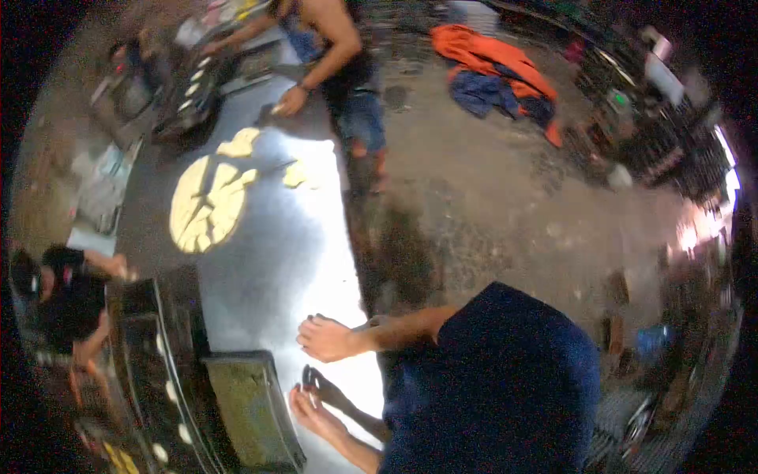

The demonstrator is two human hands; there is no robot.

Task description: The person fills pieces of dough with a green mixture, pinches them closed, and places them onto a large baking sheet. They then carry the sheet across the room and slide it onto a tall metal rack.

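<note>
shiny steel worktable (pixel 276 261) | left hand (pixel 325 340) resting fist-like on table edge | right hand (pixel 309 411) low, fingers curled beside dark green rectangular tray (pixel 253 407) | flat round cut yellow dough sheet (pixel 207 204) farther up | co-worker's hand (pixel 292 101) at far end | orange cloth heap (pixel 493 59) on floor

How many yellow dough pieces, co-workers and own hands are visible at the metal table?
Yellow dough: 3, large round, upper piece, small piece
Co-workers: 2, co-worker at top, co-worker at left
Own hands: 2, left hand, right hand
Total: 7
</note>
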